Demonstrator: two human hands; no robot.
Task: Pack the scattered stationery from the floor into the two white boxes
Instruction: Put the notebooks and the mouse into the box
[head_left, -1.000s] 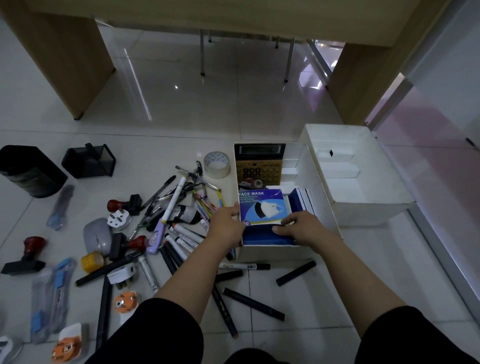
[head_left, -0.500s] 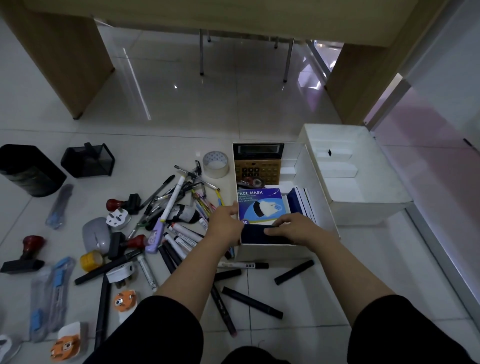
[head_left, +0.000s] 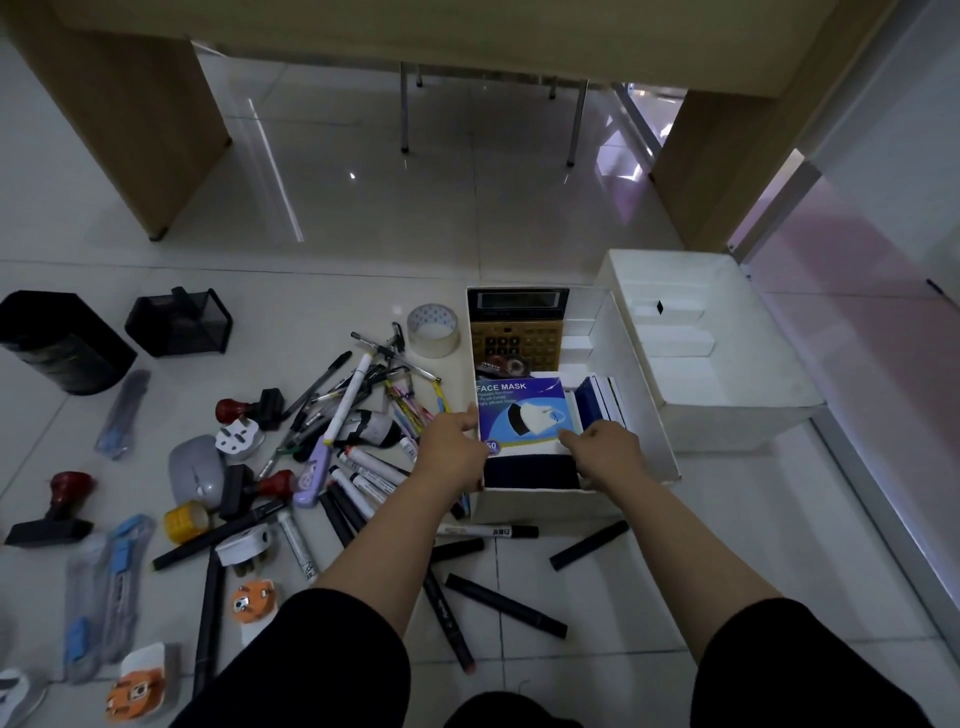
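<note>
Stationery (head_left: 353, 415), white tiled floor (head_left: 363, 218), desk (head_left: 467, 31)

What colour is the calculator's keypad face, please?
Gold, with a black display panel above; the calculator shows in the head view.

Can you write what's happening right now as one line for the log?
step: seating blue face mask box in near white cardboard box | left hand: holding its left edge | right hand: holding its right edge | pens on floor: unpacked
</note>
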